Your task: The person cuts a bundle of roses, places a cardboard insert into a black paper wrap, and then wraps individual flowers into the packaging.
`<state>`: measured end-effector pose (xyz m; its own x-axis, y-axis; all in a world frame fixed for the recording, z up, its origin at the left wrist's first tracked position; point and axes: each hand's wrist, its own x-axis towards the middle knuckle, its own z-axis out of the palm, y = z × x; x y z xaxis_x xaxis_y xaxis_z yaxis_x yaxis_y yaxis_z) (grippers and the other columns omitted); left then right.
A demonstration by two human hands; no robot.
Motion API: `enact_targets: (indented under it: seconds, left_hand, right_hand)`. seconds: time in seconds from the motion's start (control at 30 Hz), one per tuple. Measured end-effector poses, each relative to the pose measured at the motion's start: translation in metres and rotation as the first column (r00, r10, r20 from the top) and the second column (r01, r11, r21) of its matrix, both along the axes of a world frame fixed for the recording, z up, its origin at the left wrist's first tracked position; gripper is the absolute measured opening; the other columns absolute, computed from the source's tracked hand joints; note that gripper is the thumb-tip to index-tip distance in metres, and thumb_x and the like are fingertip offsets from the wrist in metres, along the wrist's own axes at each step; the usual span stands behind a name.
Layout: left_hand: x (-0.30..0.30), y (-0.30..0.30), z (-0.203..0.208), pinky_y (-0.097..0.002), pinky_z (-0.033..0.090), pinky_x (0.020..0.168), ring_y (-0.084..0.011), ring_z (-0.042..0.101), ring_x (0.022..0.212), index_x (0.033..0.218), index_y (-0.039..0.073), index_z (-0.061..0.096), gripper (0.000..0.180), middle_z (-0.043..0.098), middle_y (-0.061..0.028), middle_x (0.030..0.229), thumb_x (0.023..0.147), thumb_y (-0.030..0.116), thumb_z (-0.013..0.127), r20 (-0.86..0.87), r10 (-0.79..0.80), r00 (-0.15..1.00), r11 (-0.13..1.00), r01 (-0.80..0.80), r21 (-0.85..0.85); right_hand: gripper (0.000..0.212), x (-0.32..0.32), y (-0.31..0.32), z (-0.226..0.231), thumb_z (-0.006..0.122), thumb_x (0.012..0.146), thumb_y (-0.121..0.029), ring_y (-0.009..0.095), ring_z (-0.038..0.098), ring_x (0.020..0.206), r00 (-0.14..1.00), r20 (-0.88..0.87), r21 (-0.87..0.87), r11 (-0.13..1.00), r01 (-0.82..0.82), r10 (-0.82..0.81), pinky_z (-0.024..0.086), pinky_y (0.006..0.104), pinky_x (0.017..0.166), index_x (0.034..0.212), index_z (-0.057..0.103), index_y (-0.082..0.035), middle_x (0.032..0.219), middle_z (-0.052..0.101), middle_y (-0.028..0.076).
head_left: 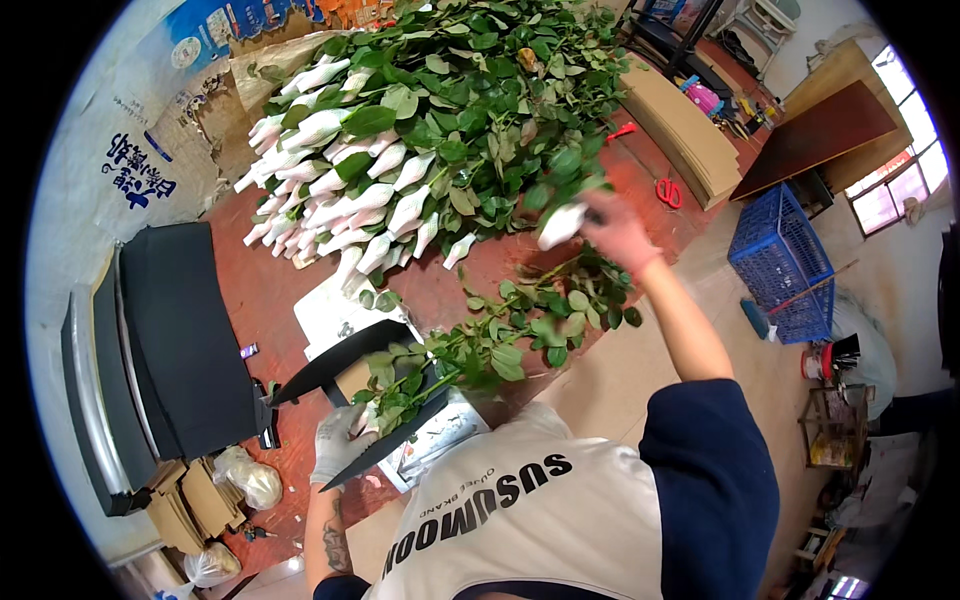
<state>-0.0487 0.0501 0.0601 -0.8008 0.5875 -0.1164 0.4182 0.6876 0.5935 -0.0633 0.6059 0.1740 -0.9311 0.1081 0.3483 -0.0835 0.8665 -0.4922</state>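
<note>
My left hand, in a pale glove, is closed at the flower end of a small bunch of leafy roses, beside a black wrapping sheet. The bunch's stems stretch right across the table. My right hand, in a pinkish glove and blurred by motion, grips a single rose with its bud in a white net sleeve. Beyond both hands lies a large heap of roses, white-sleeved buds to the left and green leaves to the right.
Black sheets are stacked on the left of the red table. Flattened cardboard lies at the far right, near red scissors. A blue plastic crate stands on the floor to the right. Plastic bags sit at lower left.
</note>
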Motion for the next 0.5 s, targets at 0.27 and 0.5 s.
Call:
enact_targets:
  seconds: [0.27, 0.5]
  left_hand:
    - [0.0, 0.001, -0.007, -0.0411, 0.049, 0.081, -0.0321, 0.063, 0.091, 0.111, 0.003, 0.065, 0.053, 0.065, -0.0138, 0.098, 0.065, 0.028, 0.075, 0.019, 0.009, 1.0, 1.0, -0.01, 0.027]
    - [0.001, 0.004, -0.001, -0.0405, 0.05, 0.08, -0.0322, 0.063, 0.091, 0.11, 0.004, 0.065, 0.053, 0.065, -0.0143, 0.099, 0.064, 0.026, 0.076, -0.02, 0.015, 1.0, 0.999, -0.014, 0.042]
  right_hand:
    - [0.016, 0.09, 0.138, 0.206, 0.057, 0.093, -0.015, 0.019, 0.064, 0.064, 0.495, -0.701, -0.611, 0.791, -0.046, -0.513, 0.053, 0.0313, 0.053, 0.105, 0.06, -0.005, 0.084, 0.066, 0.008]
    - [0.024, 0.06, 0.134, 0.373, 0.059, 0.092, -0.016, 0.025, 0.067, 0.069, 0.321, -0.941, -0.155, 0.981, -0.121, -0.109, 0.057, 0.0365, 0.058, 0.105, 0.064, 0.003, 0.095, 0.068, 0.015]
